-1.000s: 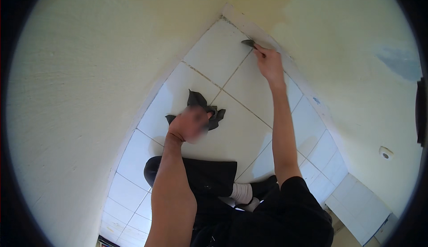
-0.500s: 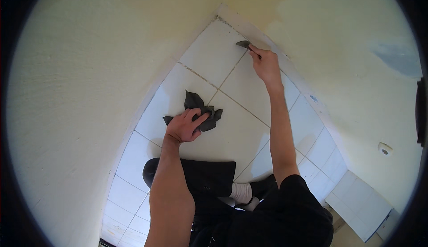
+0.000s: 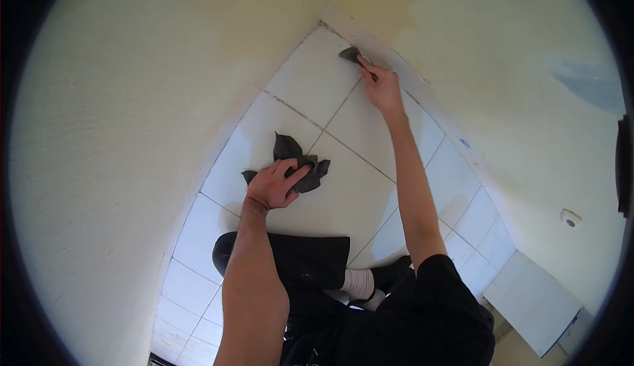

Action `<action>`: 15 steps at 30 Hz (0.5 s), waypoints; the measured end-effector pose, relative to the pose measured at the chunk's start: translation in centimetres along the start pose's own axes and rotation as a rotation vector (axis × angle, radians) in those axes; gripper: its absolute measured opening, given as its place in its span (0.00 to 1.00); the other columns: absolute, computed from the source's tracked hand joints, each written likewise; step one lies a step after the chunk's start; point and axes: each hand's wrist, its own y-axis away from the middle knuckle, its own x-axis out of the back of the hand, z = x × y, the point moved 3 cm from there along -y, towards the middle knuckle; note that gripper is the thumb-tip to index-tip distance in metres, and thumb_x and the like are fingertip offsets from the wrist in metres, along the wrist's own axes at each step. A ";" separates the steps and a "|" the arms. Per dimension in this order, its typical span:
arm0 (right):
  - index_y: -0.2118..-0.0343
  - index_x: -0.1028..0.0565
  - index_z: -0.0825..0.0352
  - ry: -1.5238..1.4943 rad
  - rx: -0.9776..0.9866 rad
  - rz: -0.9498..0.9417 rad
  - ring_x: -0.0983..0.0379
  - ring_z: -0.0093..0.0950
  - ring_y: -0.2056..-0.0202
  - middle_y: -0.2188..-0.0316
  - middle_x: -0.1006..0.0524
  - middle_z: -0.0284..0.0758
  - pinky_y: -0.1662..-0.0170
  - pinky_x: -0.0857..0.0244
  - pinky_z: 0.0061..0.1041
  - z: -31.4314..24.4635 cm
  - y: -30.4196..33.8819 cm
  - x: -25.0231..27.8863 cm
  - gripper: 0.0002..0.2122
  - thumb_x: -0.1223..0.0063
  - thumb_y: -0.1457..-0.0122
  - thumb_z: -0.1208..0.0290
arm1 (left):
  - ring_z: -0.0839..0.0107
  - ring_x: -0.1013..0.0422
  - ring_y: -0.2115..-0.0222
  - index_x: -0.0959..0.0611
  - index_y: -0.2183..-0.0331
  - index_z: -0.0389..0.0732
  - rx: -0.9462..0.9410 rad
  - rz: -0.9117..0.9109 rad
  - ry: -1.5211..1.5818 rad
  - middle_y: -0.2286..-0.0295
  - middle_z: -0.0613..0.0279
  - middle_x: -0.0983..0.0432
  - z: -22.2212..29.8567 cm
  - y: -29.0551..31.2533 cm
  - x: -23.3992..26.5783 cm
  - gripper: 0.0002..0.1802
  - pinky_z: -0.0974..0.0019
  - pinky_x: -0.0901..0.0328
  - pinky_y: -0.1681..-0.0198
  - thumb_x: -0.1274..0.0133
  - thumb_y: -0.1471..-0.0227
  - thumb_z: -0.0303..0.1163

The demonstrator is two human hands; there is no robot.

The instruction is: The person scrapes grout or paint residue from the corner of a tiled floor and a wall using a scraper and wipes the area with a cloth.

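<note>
Holding the scraper [image 3: 351, 54] over the corner tile [image 3: 310, 79], with the cloth [image 3: 286, 146] under our other hand.
Our right grip [image 3: 384, 93] is closed round the scraper's handle; the blade sits near the skirting [image 3: 380, 48], and whether it touches the tile we cannot tell. Our left grip [image 3: 272, 186] rests on the dark, crumpled cloth, fingers partly spread; we cannot tell whether they pinch it. The cloth lies on the floor tiles, between our knee [image 3: 224, 252] and the corner tile. Dark residue marks the corner [image 3: 321, 24] and the joint [image 3: 295, 108] nearer the cloth, so we judge those edges unfinished. The tile's face looks mostly pale; how much of that is our work, we cannot tell.
</note>
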 end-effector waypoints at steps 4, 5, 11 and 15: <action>0.55 0.21 0.64 0.025 -0.024 -0.051 0.29 0.42 0.80 0.76 0.25 0.52 0.71 0.34 0.31 -3.1 0.4 0.6 0.13 0.46 0.43 0.72 | 0.65 0.28 0.63 0.23 0.50 0.54 -0.002 0.019 -0.059 0.60 0.62 0.33 -0.1 1.0 0.1 0.36 0.61 0.27 0.64 0.42 0.68 0.35; 0.55 0.21 0.63 0.000 -0.049 -0.027 0.28 0.43 0.79 0.75 0.24 0.52 0.70 0.33 0.32 -3.8 0.7 1.2 0.13 0.46 0.43 0.72 | 0.65 0.28 0.63 0.23 0.50 0.54 -0.001 0.016 -0.059 0.60 0.63 0.33 -0.2 1.0 0.1 0.36 0.61 0.27 0.64 0.42 0.68 0.35; 0.56 0.20 0.63 -0.068 -0.190 -0.042 0.27 0.43 0.77 0.74 0.23 0.51 0.68 0.33 0.32 -1.4 -0.9 -1.2 0.12 0.46 0.43 0.71 | 0.65 0.28 0.64 0.22 0.50 0.54 -0.033 0.030 -0.045 0.60 0.63 0.33 0.1 0.4 -0.8 0.36 0.62 0.27 0.66 0.43 0.68 0.35; 0.56 0.20 0.63 0.036 -0.068 -0.076 0.27 0.42 0.76 0.74 0.23 0.51 0.67 0.33 0.31 -4.2 -0.4 0.8 0.12 0.46 0.43 0.71 | 0.64 0.29 0.63 0.23 0.49 0.54 -0.010 0.012 -0.057 0.59 0.62 0.33 -0.2 1.0 0.1 0.36 0.62 0.27 0.65 0.42 0.68 0.34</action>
